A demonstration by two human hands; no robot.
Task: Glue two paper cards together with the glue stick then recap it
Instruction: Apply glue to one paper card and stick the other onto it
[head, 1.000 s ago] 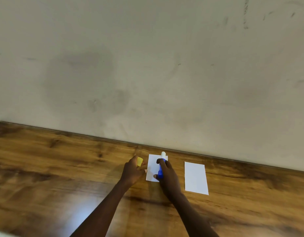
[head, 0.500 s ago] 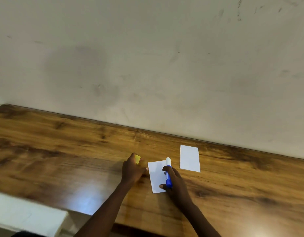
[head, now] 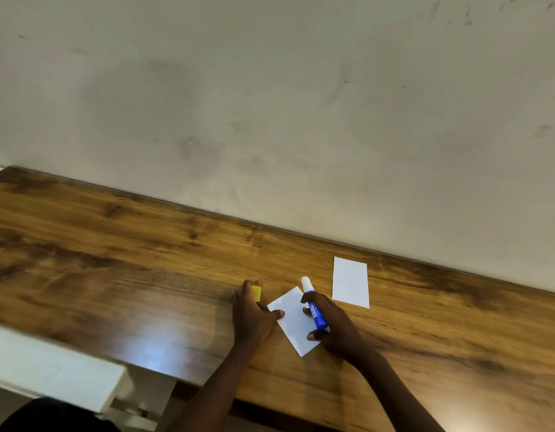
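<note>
1. A wooden table [head: 114, 260] with a dark brown grain runs along a plain off-white wall [head: 270, 104], which carries faint smudges.
2. Two bare arms reach onto the table from the lower edge of the view.
3. The left hand [head: 251, 313] rests on the wood, its fingers curled around a small yellow cap [head: 256, 293], while its thumb tip presses the left edge of a white card.
4. That near card [head: 293, 322] lies flat and turned at an angle, between the two hands.
5. The right hand [head: 335, 328] grips a blue glue stick [head: 315, 310], uncapped, with its white tip pointing away from the person towards the wall, held over the near card.
6. A second white card [head: 351, 282] lies flat, just beyond and to the right of the right hand, close to the wall and apart from the first card.
</note>
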